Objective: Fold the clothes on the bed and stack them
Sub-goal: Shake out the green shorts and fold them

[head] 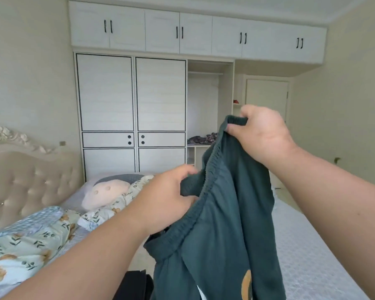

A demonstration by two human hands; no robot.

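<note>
From the head camera, both hands hold a dark green garment (223,224) up over the bed (307,252): the left hand (167,198) grips its elastic waistband low, the right hand (262,133) pinches the same band higher. Behind, the wardrobe (130,109) has an open shelf (198,145) holding some crumpled dark clothes (201,138).

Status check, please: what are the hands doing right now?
Left hand and right hand both grip green pants by the waistband, held above the bed. Nothing blocking.
</note>
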